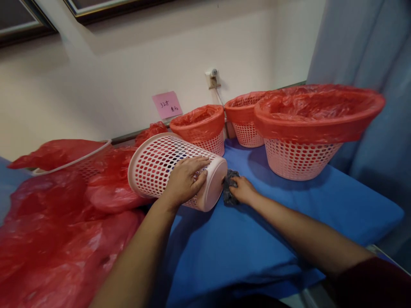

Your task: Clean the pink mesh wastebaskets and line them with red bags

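Observation:
A pink perforated plastic basket (157, 164) lies on its side on the blue cloth, its base turned to the right and its mouth to the left. My left hand (186, 179) rests on the basket's wall near the base, fingers wrapped over it. My right hand (243, 190) is closed on a dark grey rag (228, 185), which is pressed against the basket's base.
Three baskets lined with red bags stand behind: a large one (308, 128) at right and two smaller ones (201, 126) (245, 117). Loose red plastic bags (48, 231) pile up at left over another basket (77, 160). The blue-covered table (289, 222) ends at right. A pink note (167, 105) hangs on the wall.

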A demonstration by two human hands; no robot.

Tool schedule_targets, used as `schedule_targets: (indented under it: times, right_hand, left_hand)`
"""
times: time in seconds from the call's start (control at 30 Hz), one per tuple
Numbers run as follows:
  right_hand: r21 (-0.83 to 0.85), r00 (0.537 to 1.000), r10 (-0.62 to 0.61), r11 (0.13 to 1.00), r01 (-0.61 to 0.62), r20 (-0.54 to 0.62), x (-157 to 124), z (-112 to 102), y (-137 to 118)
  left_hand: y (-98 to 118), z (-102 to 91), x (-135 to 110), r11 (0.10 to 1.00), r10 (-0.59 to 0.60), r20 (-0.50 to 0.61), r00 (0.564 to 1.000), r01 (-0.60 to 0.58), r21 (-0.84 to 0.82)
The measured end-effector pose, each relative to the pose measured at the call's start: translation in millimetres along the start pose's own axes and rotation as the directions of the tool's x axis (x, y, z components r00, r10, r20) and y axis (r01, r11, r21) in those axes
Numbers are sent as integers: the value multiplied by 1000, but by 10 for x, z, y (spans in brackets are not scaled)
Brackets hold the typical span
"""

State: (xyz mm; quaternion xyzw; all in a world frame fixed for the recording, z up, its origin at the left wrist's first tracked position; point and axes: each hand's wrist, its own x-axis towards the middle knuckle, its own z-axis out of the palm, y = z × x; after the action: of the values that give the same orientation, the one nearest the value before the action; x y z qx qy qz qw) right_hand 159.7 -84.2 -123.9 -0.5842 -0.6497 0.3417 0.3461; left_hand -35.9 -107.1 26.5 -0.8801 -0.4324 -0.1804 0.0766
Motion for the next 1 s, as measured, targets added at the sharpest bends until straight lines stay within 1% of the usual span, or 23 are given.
schedule_targets:
  times: [0.07, 0.17, 0.23, 0.27, 0.3, 0.33, 0.37, 0.43, 0.47, 0.5, 0.53, 0.57, 0.63, 0.7, 0.77, 0.87, 0.93, 1.0]
  right_hand:
    - [48, 993, -37, 998, 31, 115, -187, 74, -98]
    - [158, 954, -108, 985, 65, 279, -445, 89, -266]
    - [334, 935, -128, 943, 11, 330, -531, 5, -360]
    - [459, 932, -129, 888, -43, 339, -537, -60, -392]
    - [592, 933, -130, 799, -103, 337, -515, -134, -414]
    - [718, 938, -133, 680, -150, 321, -469, -207, -423]
    - [819, 948, -136, 548, -170, 288, -399, -273, -419]
    - [938, 976, -128, 323, -124, 174, -208, -360, -374]
    - [967, 989, -103, 243, -80, 108, -100, -377, -335]
    - [978, 997, -58, 206, -34, 46, 6, -375, -284]
    - [977, 1000, 3, 212, 6, -7, 104, -359, -223]
    - [969, 997, 67, 247, 31, -49, 188, -332, -154]
    - [936, 978, 176, 350, 40, -108, 298, -257, -5]
    - [901, 965, 228, 433, 21, -132, 333, -166, 131]
    - [861, 963, 232, 508, 3, -140, 317, -58, 221]
    - [780, 963, 211, 626, -4, -165, 248, 152, 249]
    - [732, 966, 197, 681, -11, -168, 176, 316, 223]
    - [700, 978, 157, 714, -15, -139, 76, 472, 190]
  left_hand:
    - [-3, 1, 8, 1000, -1, 3, 1000, 1, -1]
    - [-13, 10, 16, 1000, 6, 5, 1000, -6, -3]
    - [-20, 17, 17, 1000, 12, -1, 1000, -12, -4]
    - [-23, 20, 16, 1000, 14, -4, 1000, -14, -4]
    - [-24, 23, 16, 1000, 14, -6, 1000, -14, -2]
    - [-23, 24, 17, 1000, 16, -4, 1000, -16, 0]
    - [-22, 26, 19, 1000, 15, -4, 1000, -15, 1]
    - [-20, 28, 28, 1000, 17, 0, 1000, -17, 3]
    - [-18, 30, 35, 1000, 18, 3, 1000, -18, 5]
    - [-17, 32, 42, 1000, 20, 7, 1000, -20, 9]
    - [-16, 34, 49, 1000, 22, 10, 1000, -22, 13]
    - [-15, 35, 54, 1000, 22, 13, 1000, -22, 17]
    - [-13, 35, 60, 1000, 14, 16, 1000, -14, 23]
    - [-8, 32, 60, 1000, 5, 14, 1000, -5, 23]
    - [-3, 28, 56, 1000, 0, 10, 1000, 0, 19]
    - [0, 25, 51, 1000, -2, -5, 1000, 2, 15]
    - [-2, 28, 50, 1000, -1, -10, 1000, 2, 14]
    - [-7, 33, 50, 1000, 0, -10, 1000, 0, 14]
